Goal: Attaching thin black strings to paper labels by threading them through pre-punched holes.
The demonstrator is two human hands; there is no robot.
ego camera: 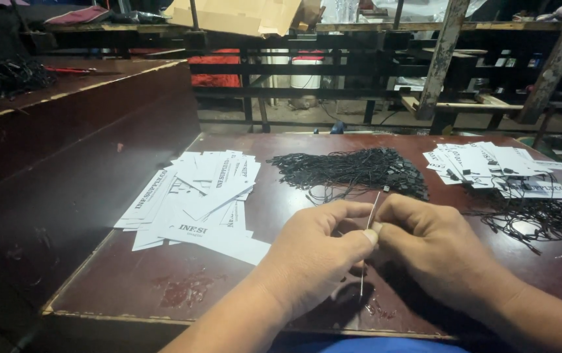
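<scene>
Hand (314, 255) and hand (431, 245) pinch a cord (371, 212); tags (196, 196) beside.

Lighting dim overall; a source from above and ahead brightens the dark red table (294, 216) centre, with a soft sheen on its surface. White cards (196, 196) read bright, nearly washed out. Shadows pool beneath the hands (left side darkest). Background murky; edges show wide-angle bending and slight softness.

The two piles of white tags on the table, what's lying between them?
In the head view, a heap of black strings lies between the left pile of white tags and the right pile of white tags, on the dark red table.
</scene>
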